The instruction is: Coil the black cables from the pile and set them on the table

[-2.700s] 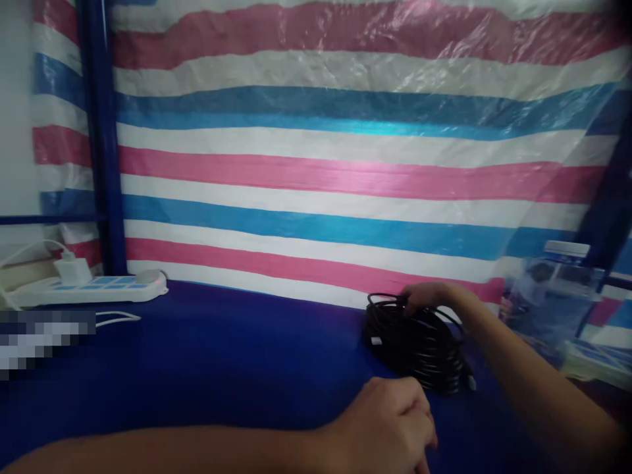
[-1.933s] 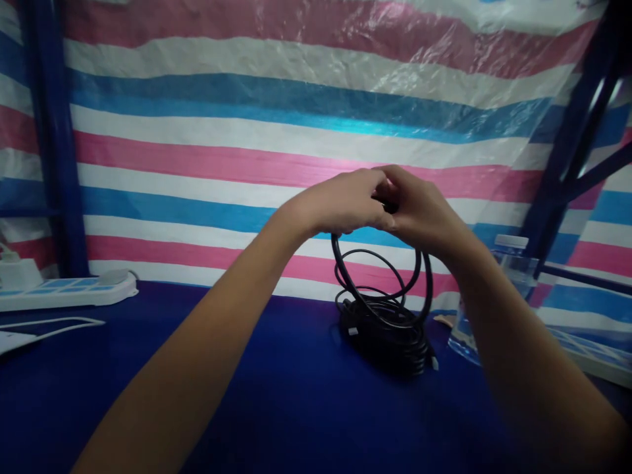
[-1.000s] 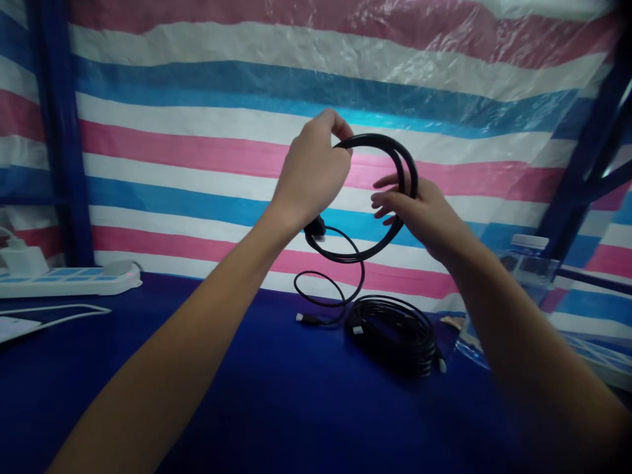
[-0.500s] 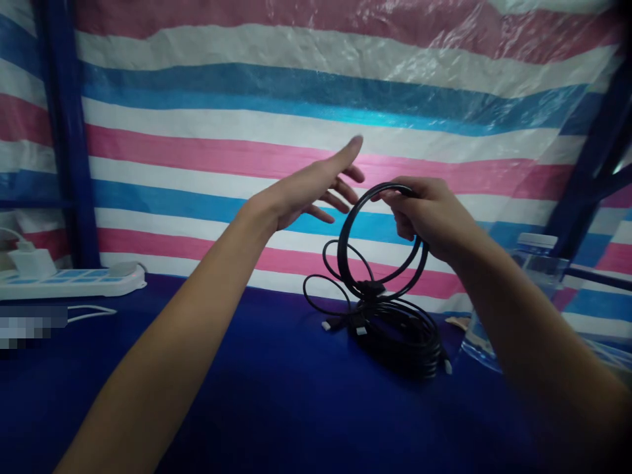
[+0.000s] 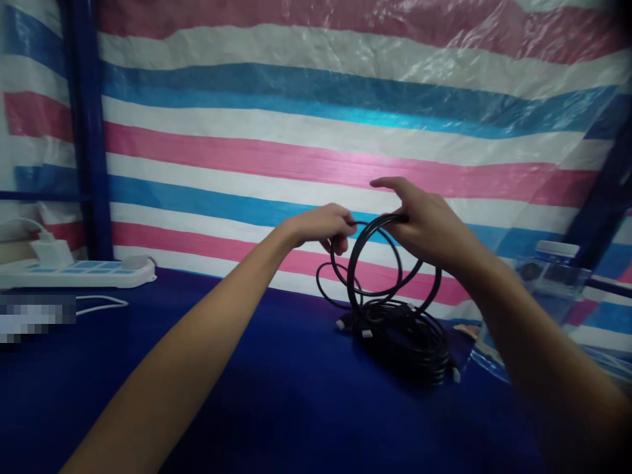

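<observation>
A black cable (image 5: pixel 352 266) hangs in round loops between my hands, above a pile of coiled black cables (image 5: pixel 415 352) on the dark blue table. My left hand (image 5: pixel 323 224) is closed, pinching a thin strand of the cable at the left of the loops. The thicker loops hang from my right hand (image 5: pixel 419 220), held low in its grip while the index finger stretches out to the left. Light-tipped plugs (image 5: pixel 366 334) show at the front and sides of the pile. The lower ends of the held loops merge with the pile, so I cannot tell where they part.
A clear plastic bottle (image 5: pixel 548 283) with a white cap stands behind my right forearm. At the left lies a white power strip (image 5: pixel 93 273) with a charger (image 5: pixel 52 252) plugged in and a white cord (image 5: pixel 106 301) nearby. A striped plastic sheet (image 5: pixel 237 145) hangs behind the table.
My left hand has lowered and closed from an open spread onto a cable strand. My right hand has come down slightly, its index finger now extended. The loops have lowered and spread apart.
</observation>
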The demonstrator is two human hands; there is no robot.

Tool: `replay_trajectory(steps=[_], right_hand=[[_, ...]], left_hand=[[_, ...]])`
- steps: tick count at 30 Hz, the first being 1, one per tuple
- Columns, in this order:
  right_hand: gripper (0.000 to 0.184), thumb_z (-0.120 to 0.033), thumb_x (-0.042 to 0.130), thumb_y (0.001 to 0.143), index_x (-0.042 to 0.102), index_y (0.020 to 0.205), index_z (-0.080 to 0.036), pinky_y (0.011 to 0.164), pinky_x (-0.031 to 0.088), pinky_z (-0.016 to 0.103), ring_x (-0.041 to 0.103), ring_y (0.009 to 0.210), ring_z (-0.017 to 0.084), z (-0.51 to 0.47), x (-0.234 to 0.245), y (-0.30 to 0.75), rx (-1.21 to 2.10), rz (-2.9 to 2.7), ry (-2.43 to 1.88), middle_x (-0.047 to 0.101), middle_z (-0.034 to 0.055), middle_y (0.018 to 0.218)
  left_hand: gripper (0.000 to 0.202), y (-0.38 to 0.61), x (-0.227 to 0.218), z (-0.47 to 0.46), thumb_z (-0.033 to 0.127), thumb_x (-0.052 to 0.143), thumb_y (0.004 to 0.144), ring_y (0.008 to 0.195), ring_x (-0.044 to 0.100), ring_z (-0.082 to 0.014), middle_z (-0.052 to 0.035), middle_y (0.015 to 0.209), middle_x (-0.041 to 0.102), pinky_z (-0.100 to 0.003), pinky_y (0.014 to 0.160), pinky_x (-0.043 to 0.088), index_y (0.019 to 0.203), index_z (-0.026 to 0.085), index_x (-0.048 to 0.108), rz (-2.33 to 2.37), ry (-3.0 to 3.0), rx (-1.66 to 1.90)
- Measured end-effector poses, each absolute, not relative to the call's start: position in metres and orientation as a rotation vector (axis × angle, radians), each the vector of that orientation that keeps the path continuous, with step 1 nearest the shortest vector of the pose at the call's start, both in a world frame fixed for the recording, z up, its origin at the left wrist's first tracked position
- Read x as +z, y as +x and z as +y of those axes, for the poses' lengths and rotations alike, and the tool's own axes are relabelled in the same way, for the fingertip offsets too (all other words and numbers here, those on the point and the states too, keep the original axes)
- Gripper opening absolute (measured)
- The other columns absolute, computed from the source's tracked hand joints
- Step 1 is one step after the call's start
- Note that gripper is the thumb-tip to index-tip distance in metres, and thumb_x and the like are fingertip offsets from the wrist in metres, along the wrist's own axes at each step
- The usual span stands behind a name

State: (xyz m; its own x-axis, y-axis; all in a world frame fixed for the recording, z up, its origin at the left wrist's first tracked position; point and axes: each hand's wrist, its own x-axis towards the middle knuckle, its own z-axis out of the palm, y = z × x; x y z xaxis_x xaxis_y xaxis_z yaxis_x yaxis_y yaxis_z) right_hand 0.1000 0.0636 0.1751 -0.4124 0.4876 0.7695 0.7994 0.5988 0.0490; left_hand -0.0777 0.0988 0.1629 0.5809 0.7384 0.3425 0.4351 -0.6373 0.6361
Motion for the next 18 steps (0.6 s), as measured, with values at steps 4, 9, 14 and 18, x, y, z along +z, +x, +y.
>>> replay_trajectory(steps=[4, 9, 14, 18], right_hand=[[0.04, -0.017, 0.047, 0.075, 0.056, 0.114, -0.016, 0.059, 0.035, 0.03, 0.058, 0.076, 0.025, 0.078, 0.174, 0.106, -0.705, -2.024, -1.23, 0.066, 0.0113, 0.086], [0.02, -0.025, 0.042, 0.08, 0.056, 0.069, -0.017, 0.052, 0.027, 0.029, 0.052, 0.061, 0.021, 0.084, 0.177, 0.115, -0.66, -1.964, -1.456, 0.061, 0.0123, 0.072], [0.038, -0.046, 0.052, 0.078, 0.05, 0.052, -0.019, 0.045, 0.021, 0.026, 0.039, 0.042, 0.013, 0.086, 0.175, 0.116, -0.585, -1.851, -1.55, 0.043, 0.0048, 0.043], [0.029, -0.04, 0.056, 0.078, 0.058, 0.062, -0.017, 0.043, 0.028, 0.025, 0.043, 0.043, 0.011, 0.084, 0.173, 0.115, -0.172, -2.071, -1.333, 0.049, 0.0037, 0.048]], left_hand=[[0.013, -0.072, 0.178, 0.072, 0.026, 0.048, 0.081, 0.057, 0.061, -0.0149, -0.0023, 0.069, 0.054, -0.03, 0.061, 0.05, 0.086, 0.014, 0.045, 0.715, 2.087, 1.01], [0.023, -0.055, 0.178, 0.048, 0.035, 0.053, 0.078, 0.056, 0.057, -0.0132, -0.0066, 0.074, 0.055, -0.028, 0.056, 0.045, 0.086, 0.014, 0.048, 0.624, 2.179, 0.932], [0.027, -0.053, 0.174, 0.051, 0.018, 0.051, 0.072, 0.056, 0.055, -0.015, -0.0033, 0.067, 0.054, -0.027, 0.051, 0.04, 0.098, 0.017, 0.047, 0.889, 2.378, 0.918], [0.021, -0.057, 0.172, 0.063, 0.037, 0.045, 0.08, 0.044, 0.052, -0.0154, -0.0036, 0.054, 0.052, -0.028, 0.046, 0.036, 0.076, 0.018, 0.052, 1.192, 2.574, 1.085]])
